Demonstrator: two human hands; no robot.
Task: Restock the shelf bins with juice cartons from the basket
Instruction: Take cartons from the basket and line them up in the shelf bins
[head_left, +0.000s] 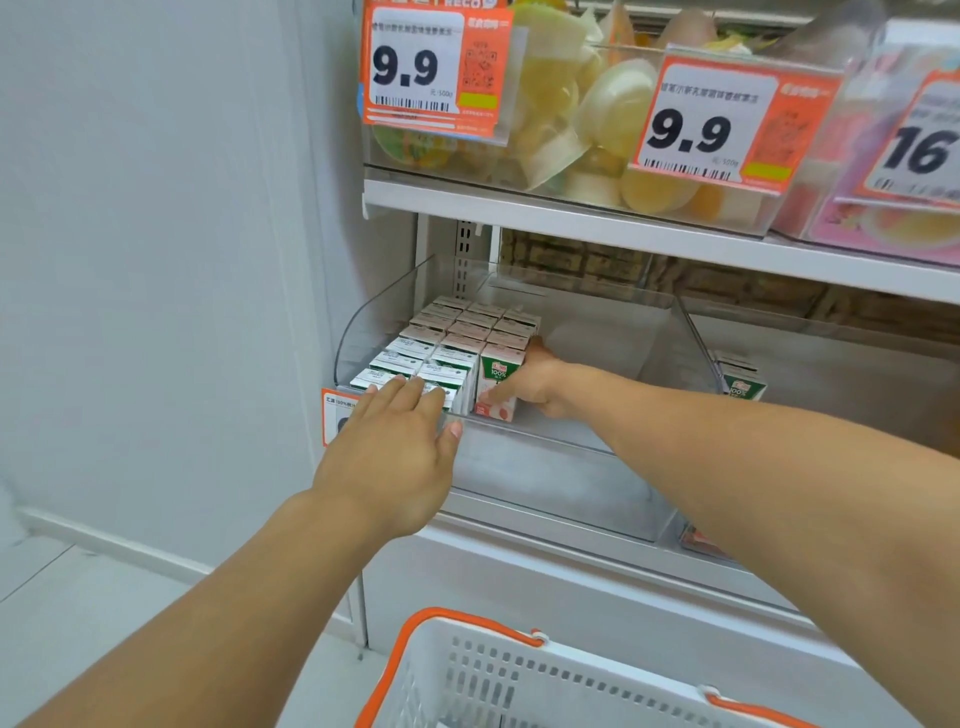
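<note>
Head view: a clear plastic shelf bin (561, 467) sits on the lower white shelf, its left part packed with rows of small white-and-green juice cartons (457, 338) standing upright, tops toward the camera. The right part of the bin, toward 3 o'clock of the cartons, shows bare floor, so by my reading the restock is well short of done.

The right hand (535, 382) reaches into the bin and holds the front carton of the third row, a white-and-green juice carton with a pink foot (493, 384), from its right side; the thumb lies across the front face and the other fingers are hidden behind the carton, so this grip looks like a pinch that is seating the carton flush against its neighbours. The left hand (395, 447) lies flat at 9 o'clock of it, fingers straight and together, tips resting on the tops of the front two cartons; it holds nothing, and probably steadies the block so the rows do not shift as the new carton is pressed in.

At 6 o'clock, at the lower edge of the view, is the white perforated plastic basket with orange handles (519, 680); what remains inside it cannot be seen from here.

At 12 o'clock an upper shelf carries clear bins of yellow jelly cups (613, 114) behind orange-and-white price tags (431, 67). At 3 o'clock, in the neighbouring bin, another green-and-white carton (743, 382) stands
</note>
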